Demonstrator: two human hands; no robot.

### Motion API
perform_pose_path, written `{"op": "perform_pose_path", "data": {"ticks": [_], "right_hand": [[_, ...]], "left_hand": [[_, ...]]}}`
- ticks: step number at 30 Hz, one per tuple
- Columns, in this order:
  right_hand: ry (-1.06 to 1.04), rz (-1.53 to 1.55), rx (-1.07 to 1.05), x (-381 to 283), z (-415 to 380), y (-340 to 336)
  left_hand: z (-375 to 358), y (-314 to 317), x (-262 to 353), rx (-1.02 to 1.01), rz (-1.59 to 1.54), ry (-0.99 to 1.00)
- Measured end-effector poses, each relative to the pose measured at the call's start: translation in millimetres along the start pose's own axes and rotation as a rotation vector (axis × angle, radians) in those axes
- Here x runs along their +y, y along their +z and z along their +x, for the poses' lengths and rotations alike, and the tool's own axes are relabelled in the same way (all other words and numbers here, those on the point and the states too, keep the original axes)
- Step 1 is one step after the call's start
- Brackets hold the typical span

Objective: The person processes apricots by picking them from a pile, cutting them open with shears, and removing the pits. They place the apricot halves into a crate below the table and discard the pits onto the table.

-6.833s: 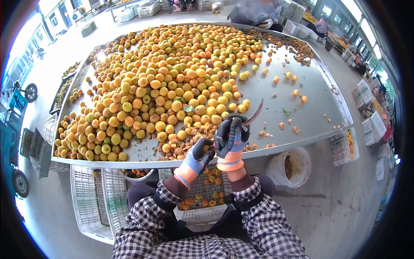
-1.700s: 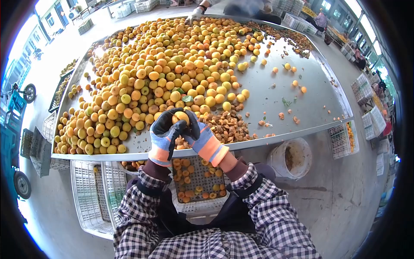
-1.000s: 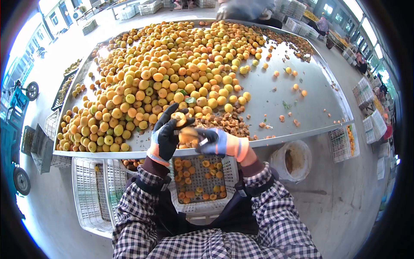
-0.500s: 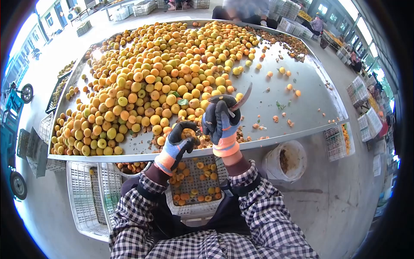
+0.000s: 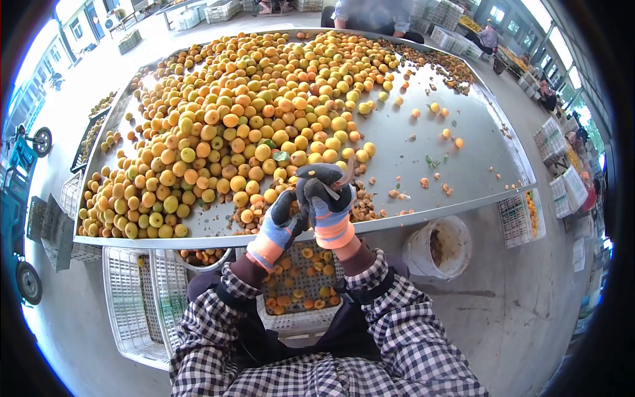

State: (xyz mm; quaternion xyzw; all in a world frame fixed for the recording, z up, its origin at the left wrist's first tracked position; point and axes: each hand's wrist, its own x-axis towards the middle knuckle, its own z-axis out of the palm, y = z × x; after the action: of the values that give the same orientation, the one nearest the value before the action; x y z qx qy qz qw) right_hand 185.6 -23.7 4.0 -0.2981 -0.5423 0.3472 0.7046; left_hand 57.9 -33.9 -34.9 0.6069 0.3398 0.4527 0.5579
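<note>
Gloved pair, together at centre: left hand (image 5: 281, 220); right hand (image 5: 330, 206), closed on a curved knife (image 5: 349, 171).
Fruit (image 5: 230, 120), heaped upper left to centre; left hand's contents, hidden. Step, seemingly: close knife work. Next move calls for fingers clear of the blade.

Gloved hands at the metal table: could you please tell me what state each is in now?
Left hand: fingers curled, close to the right; whether it holds anything cannot be told.
Right hand: closed on a curved knife.
</note>
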Motion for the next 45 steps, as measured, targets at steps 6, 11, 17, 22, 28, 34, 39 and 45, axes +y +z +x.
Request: {"op": "perform_pose_path", "data": {"ticks": [6,11,17,22,28,34,39,45], "right_hand": [[0.057,0.102,0.245,12,7,7],[0.323,0.554,0.313,12,17,3],[0.159,0.321,0.227,21,14,14],[0.166,0.279,0.273,16,16,11],[0.495,0.587,0.461,17,24,-3],[0.627,0.626,0.557,23,24,-8],[0.719,0.674,0.651,33,25,-14],[0.759,0.775,0.671,39,23,-20]], "left_hand": [[1,-2,-4,0.009,0.063,0.019],[2,-4,2,0.006,0.093,-0.020],[5,0,0,0.011,0.129,0.009],[6,-4,-4,-0.010,0.175,0.027],[7,-2,0,-0.001,0.348,0.110],[8,-4,-2,-0.004,0.403,0.157],[9,-3,0,-0.014,0.437,0.187],[9,1,8,-0.028,0.457,0.196]]}}
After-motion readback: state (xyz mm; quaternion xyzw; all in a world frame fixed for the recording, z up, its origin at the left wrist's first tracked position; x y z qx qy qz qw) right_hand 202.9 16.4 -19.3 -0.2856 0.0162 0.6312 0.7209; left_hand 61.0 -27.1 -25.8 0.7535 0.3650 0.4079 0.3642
